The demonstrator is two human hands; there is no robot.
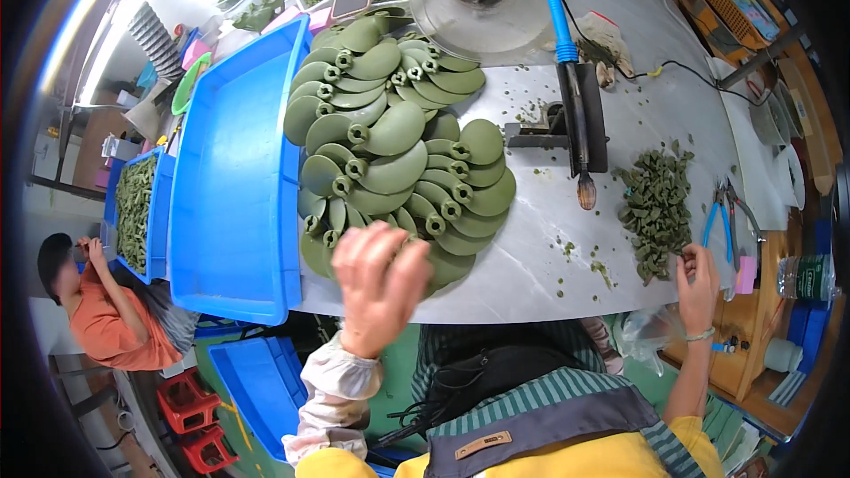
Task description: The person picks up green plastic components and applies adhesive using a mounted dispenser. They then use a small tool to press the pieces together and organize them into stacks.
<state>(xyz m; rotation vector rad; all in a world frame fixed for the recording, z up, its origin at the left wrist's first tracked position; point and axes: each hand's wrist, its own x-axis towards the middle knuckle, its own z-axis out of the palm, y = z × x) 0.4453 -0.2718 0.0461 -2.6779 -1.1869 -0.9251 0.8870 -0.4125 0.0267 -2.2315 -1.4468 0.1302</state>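
Left hand [379, 279]: blurred, fingers loosely curled and spread, reaching over the near edge of the grey worktable [549, 248] onto the nearest pieces of the green propeller pile [390, 142]; whether anything is being gripped cannot be told. Right hand [698, 276]: fingers bent and resting at the near right edge of the table, touching the near end of the heap of small green offcuts [657, 204]; no grip is showing there either. Propeller pile: overlapping blades heaped from the near edge toward the far edge, just beside the long blue tray [235, 177] on the left. Blue-handled soldering tool [571, 97]: lying on its dark stand mid-table, tip pointing toward the near edge, between pile and offcuts. Blue-handled pliers [724, 221]: lying at the right edge. Risks, as judged: the blades are interlocking, so lifting one could be dragging neighbours off the near edge; a sleeve sweeping across could be brushing the tool tip.
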